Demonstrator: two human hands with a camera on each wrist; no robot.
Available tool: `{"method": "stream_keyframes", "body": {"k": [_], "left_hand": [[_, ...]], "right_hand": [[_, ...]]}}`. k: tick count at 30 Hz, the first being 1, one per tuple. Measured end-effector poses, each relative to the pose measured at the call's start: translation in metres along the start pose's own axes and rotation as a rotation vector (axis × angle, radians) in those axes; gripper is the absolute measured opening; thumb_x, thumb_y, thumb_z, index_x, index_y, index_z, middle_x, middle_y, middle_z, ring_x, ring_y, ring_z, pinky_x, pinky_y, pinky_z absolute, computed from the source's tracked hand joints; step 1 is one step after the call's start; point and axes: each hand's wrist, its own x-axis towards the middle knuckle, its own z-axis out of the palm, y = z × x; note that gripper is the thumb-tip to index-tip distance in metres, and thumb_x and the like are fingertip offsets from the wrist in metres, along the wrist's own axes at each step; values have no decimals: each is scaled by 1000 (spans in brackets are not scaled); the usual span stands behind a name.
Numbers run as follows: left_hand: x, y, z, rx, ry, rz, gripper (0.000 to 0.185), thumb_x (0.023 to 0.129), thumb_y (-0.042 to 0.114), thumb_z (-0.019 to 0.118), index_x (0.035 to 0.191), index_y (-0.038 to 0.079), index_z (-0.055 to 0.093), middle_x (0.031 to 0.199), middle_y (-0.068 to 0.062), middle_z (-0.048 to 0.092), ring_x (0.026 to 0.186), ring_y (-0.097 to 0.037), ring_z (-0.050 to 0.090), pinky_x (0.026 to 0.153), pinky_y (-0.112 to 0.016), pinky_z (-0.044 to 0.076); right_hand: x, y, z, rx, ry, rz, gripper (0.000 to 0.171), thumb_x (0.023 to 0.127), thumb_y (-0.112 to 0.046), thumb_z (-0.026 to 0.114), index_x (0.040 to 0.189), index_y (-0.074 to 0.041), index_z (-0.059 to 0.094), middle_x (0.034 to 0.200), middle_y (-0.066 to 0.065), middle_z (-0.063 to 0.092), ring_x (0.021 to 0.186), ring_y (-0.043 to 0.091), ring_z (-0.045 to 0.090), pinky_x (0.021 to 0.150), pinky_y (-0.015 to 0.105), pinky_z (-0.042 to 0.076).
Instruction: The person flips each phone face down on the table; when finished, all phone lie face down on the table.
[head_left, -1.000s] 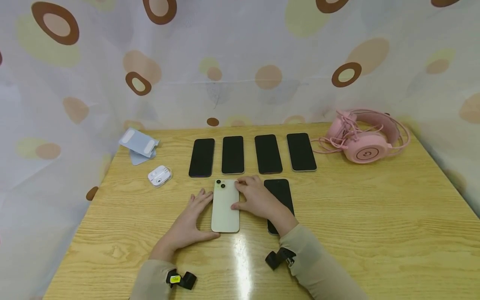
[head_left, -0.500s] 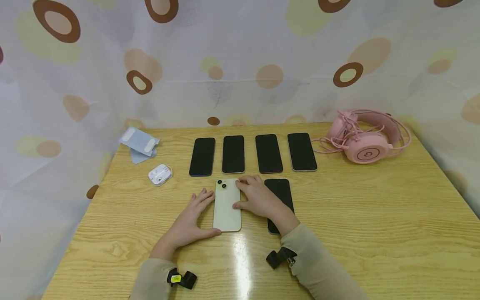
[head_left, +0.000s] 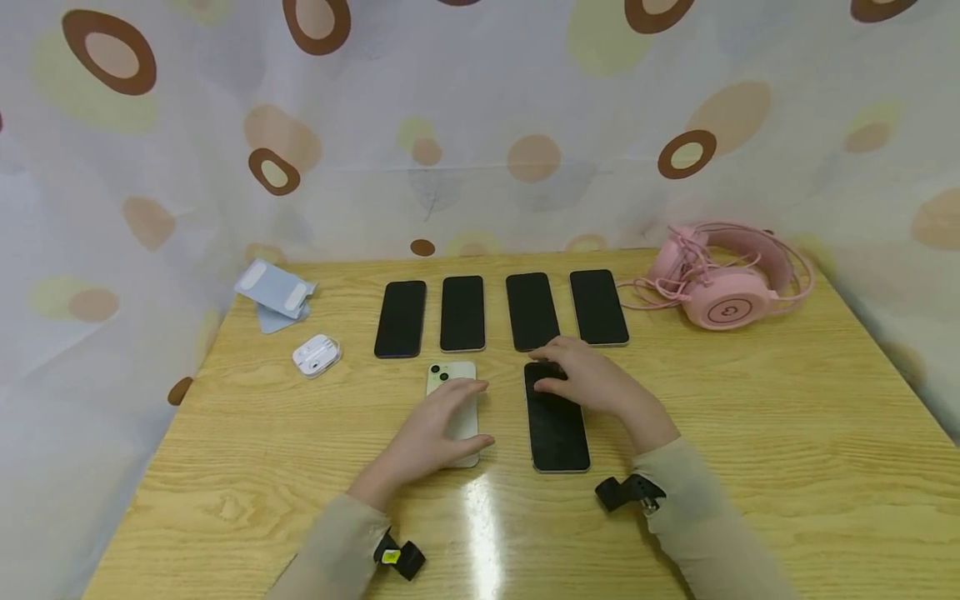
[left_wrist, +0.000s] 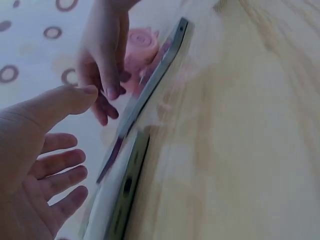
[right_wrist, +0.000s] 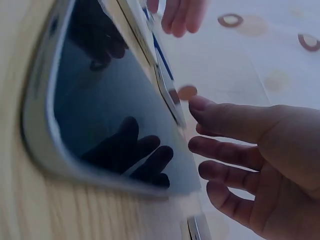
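Observation:
A white phone (head_left: 467,421) lies back side up near the middle of the table, its two camera lenses at the far end. My left hand (head_left: 427,429) hovers over it, partly hiding it, with thumb and fingers spread and nothing between them in the left wrist view. To its right a black-screened phone (head_left: 558,437) lies face up. My right hand (head_left: 592,383) is over that phone's far end, fingers loosely bent. In the right wrist view the right hand (right_wrist: 280,155) appears apart from the phone (right_wrist: 105,115) and holds nothing.
Several dark-screened phones, one being the leftmost phone (head_left: 401,319), form a row behind. Pink headphones (head_left: 727,287) with a tangled cable sit at the back right. A light blue folding stand (head_left: 276,292) and white wired earphones in a case (head_left: 317,356) are at the left.
My right hand has let go of the white phone's right edge and moved right over the black phone. My left hand has shifted right, from the white phone's left edge to above it.

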Motion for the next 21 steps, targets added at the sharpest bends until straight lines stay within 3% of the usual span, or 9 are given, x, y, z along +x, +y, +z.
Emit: {"method": "stream_keyframes", "body": {"k": [9,17,21], "left_hand": [[34,21,32,-4,-95,55,67,87,37,70,142,9,44,146,-5,40,135,-18,33,108,-38,30],[39,12,48,-38,-69,49,65,84,37,73,139,13,49,146,-1,40,136,-18,33,107,-39,32],[40,10,48,-17,-62,58,64,84,34,74,139,11,49,146,-4,39,136,-19,33,106,-40,33]], "right_hand": [[-19,38,-13,12,7,-3,36,88,-6,68,122,4,61,108,13,60,94,26,55,84,46,46],[-23,48,-12,110,-80,58,56,81,-15,75,132,-1,56,119,14,51,111,32,50,95,52,40],[-22,50,-13,111,-88,56,64,76,-18,80,133,-2,55,119,14,49,103,29,49,90,48,41]]}}
